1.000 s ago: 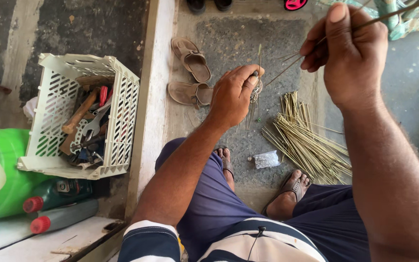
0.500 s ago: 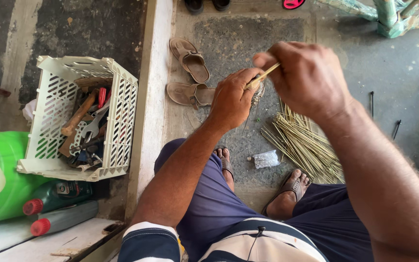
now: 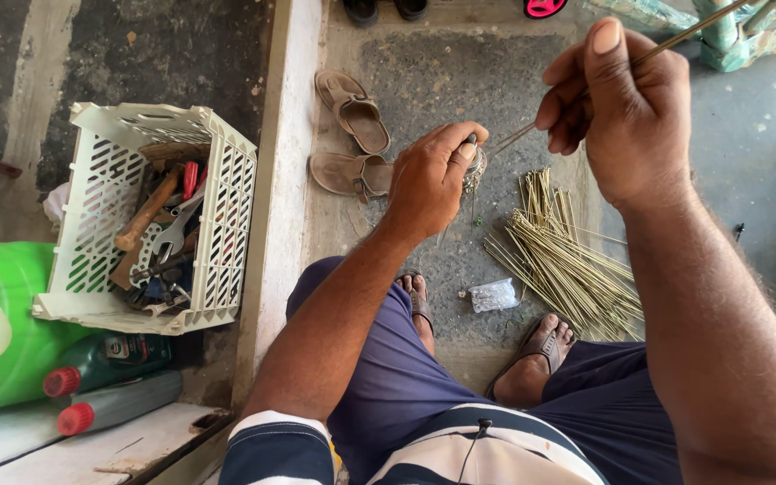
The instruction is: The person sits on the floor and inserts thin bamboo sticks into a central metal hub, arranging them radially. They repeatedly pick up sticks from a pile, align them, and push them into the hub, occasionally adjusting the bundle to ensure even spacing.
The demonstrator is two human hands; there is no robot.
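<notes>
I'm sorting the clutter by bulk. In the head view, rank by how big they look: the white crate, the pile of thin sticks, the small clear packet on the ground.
1. white crate
2. pile of thin sticks
3. small clear packet

The crate stands on a higher ledge, nearer the camera, so its lead is partly apparent.

The left hand [image 3: 430,180] pinches a small metal piece [image 3: 473,166] between thumb and fingers. The right hand [image 3: 626,112] grips a thin stick [image 3: 675,40], raised and slanting down toward the metal piece. A pile of sticks [image 3: 563,256] lies on the floor below. A white crate [image 3: 235,224] of tools stands apart, beside sandals [image 3: 352,108].
</notes>
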